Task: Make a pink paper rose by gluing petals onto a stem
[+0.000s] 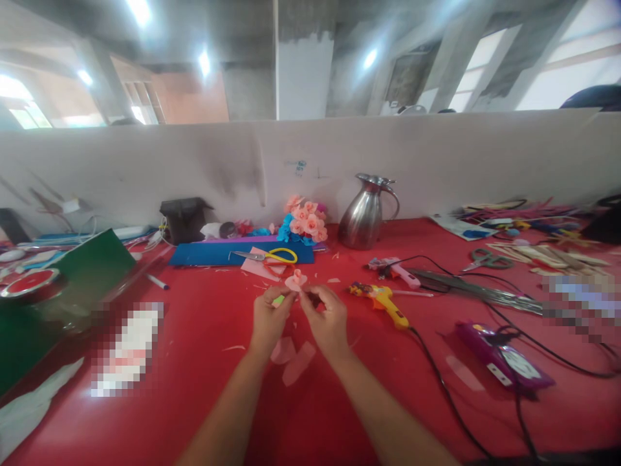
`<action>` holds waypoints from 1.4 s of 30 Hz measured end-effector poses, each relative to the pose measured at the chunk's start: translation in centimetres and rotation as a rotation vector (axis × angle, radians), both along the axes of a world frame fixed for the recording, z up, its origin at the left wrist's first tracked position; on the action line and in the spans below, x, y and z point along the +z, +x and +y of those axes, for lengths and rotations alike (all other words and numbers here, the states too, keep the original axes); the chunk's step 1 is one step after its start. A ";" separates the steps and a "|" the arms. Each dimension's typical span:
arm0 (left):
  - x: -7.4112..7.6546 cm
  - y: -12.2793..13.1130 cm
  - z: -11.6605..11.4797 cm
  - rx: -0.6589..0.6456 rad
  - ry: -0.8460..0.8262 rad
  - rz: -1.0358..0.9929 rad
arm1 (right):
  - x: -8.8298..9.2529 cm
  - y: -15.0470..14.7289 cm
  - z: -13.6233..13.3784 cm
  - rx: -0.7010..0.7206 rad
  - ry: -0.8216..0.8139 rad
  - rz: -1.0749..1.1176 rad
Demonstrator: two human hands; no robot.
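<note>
Between my two hands, over the middle of the table, is a small pink paper flower (297, 279). My left hand (270, 318) pinches it from the left, thumb and fingertips together at its base. From the right, my right hand (326, 318) pinches the same base, its fingers bent. A bit of light green (278, 300) shows by my left fingers; what it belongs to is hidden. Loose pink paper petals (297, 362) lie on the table below my wrists. Just beyond the flower are scissors (266, 255) with yellow and red handles.
A yellow glue gun (383, 303) and a pink glue gun (394, 272) lie right of my hands, with black cords trailing. Behind stand a bunch of pink paper flowers (310, 221) and a steel jug (363, 217). A purple power strip (504, 356) is at right; green board (97, 265) at left.
</note>
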State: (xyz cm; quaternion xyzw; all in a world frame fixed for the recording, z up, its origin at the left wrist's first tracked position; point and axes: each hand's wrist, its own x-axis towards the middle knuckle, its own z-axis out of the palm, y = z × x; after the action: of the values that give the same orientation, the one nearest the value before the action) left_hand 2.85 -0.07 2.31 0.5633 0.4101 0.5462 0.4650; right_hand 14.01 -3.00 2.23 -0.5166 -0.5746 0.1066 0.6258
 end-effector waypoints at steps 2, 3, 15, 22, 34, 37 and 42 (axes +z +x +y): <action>0.0 0.0 0.0 -0.021 0.032 -0.013 | 0.2 0.1 -0.1 0.004 0.043 -0.052; 0.0 0.0 0.0 -0.033 0.048 -0.021 | 0.4 0.2 -0.2 0.007 0.061 -0.073; 1.3 -0.4 -0.8 -0.073 0.240 -0.066 | 0.0 0.2 -0.3 0.048 0.072 -0.018; 0.9 -0.4 -0.6 -0.129 0.156 -0.126 | -0.6 0.2 -0.1 0.059 0.008 0.075; 0.3 -0.3 0.0 -0.157 0.101 -0.082 | -0.2 0.0 -0.3 0.056 0.006 -0.002; 0.0 -0.1 0.1 -0.169 0.029 -0.121 | -0.2 0.0 -0.2 0.043 -0.011 0.003; -0.4 0.3 -0.1 -0.216 -0.101 -0.208 | -0.5 -0.1 0.0 0.029 -0.030 0.023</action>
State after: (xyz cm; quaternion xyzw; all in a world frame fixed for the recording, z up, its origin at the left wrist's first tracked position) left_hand 3.11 -0.14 1.88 0.5205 0.3239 0.5269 0.5887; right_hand 13.95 -2.96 1.69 -0.5163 -0.5733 0.1302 0.6227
